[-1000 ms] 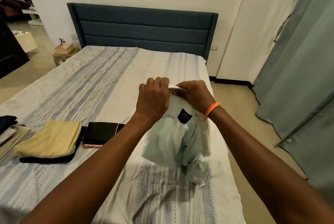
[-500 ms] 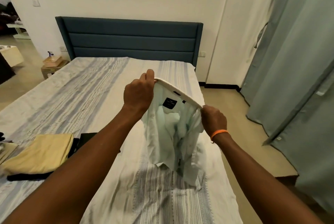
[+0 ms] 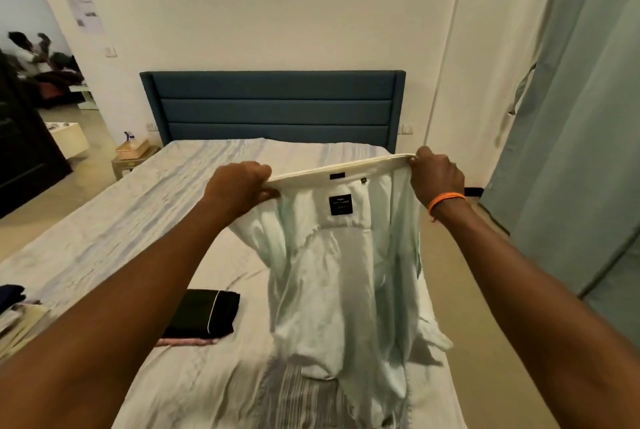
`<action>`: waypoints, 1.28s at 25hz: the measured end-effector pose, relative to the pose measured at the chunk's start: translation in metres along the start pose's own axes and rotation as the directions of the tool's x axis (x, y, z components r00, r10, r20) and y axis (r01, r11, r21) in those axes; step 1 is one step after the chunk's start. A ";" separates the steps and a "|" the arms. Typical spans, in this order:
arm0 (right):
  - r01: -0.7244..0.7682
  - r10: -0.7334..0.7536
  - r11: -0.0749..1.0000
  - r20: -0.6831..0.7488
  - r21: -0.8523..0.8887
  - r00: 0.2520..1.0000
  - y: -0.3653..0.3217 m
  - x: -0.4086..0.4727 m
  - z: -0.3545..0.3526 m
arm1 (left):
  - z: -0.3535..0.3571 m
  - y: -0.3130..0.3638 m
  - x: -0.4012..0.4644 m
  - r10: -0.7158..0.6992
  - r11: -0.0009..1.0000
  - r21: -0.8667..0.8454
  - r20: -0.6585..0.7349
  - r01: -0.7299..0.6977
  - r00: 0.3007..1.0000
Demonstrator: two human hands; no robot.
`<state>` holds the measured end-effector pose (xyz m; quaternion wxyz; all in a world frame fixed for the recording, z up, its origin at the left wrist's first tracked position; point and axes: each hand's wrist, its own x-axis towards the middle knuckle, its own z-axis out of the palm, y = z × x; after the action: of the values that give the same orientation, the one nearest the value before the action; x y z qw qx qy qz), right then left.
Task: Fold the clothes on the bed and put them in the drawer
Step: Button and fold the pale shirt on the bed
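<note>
A pale mint-white shirt (image 3: 332, 283) with a dark label under its collar hangs in the air over the bed (image 3: 145, 221). My left hand (image 3: 239, 186) grips the left end of the collar and my right hand (image 3: 437, 176), with an orange band on the wrist, grips the right end. The collar is stretched taut between them. The shirt's lower hem rests crumpled on the striped bedspread. A folded black garment (image 3: 207, 313) lies on the bed under my left forearm, on top of something pink. No drawer is in view.
A dark blue headboard (image 3: 273, 106) stands against the far wall. Folded clothes (image 3: 14, 311) sit at the bed's left edge. A small bedside table (image 3: 133, 156) carries a box. Grey-green curtains (image 3: 575, 158) hang on the right, with bare floor beside the bed.
My hands, close together on the collar a second ago, have moved apart and risen, spreading the collar wide. The shirt hangs more open. The view has tilted up.
</note>
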<state>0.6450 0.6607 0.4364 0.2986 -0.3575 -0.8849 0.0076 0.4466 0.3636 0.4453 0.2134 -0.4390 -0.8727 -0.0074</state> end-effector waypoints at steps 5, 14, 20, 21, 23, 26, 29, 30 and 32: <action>-0.312 0.202 0.889 0.324 0.336 0.924 0.011 0.009 0.027 | 0.038 0.012 0.018 -0.554 0.696 -0.502 0.078 0.513 0.829; -0.599 -0.189 0.662 0.873 0.451 0.449 0.027 0.072 0.044 | 0.053 -0.021 0.073 0.080 0.278 -0.595 0.797 0.755 0.599; -0.562 -0.051 0.799 0.956 0.213 0.290 -0.006 0.137 0.159 | 0.168 -0.041 0.165 0.334 0.403 -0.470 0.875 0.786 0.352; -0.554 -0.001 0.817 0.961 0.160 0.276 -0.011 0.153 0.180 | 0.191 -0.042 0.185 0.287 0.389 -0.451 0.888 0.803 0.359; -0.607 0.102 0.782 0.929 0.145 0.355 -0.023 0.196 0.237 | 0.247 -0.043 0.245 0.147 0.251 -0.482 0.876 0.839 0.459; -0.725 0.285 0.556 0.726 0.406 0.625 -0.029 0.259 0.364 | 0.360 -0.043 0.353 0.029 -0.038 -0.707 0.706 0.706 0.708; -0.658 0.371 0.676 0.619 0.331 0.692 -0.013 0.242 0.498 | 0.505 -0.026 0.378 0.028 0.238 -0.713 0.684 0.660 0.729; -0.671 0.421 0.707 0.629 0.225 0.654 -0.003 0.206 0.536 | 0.553 -0.013 0.350 -0.011 0.418 -0.632 0.715 0.653 0.699; -0.702 0.517 0.712 0.694 -0.025 0.500 0.020 0.096 0.593 | 0.634 0.015 0.250 -0.096 0.603 -0.426 0.800 0.674 0.592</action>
<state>0.2868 0.8556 -0.0054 -0.0106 -0.5791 -0.7341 0.3544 0.0951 0.6903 -0.0383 -0.3294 -0.2308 -0.8895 -0.2167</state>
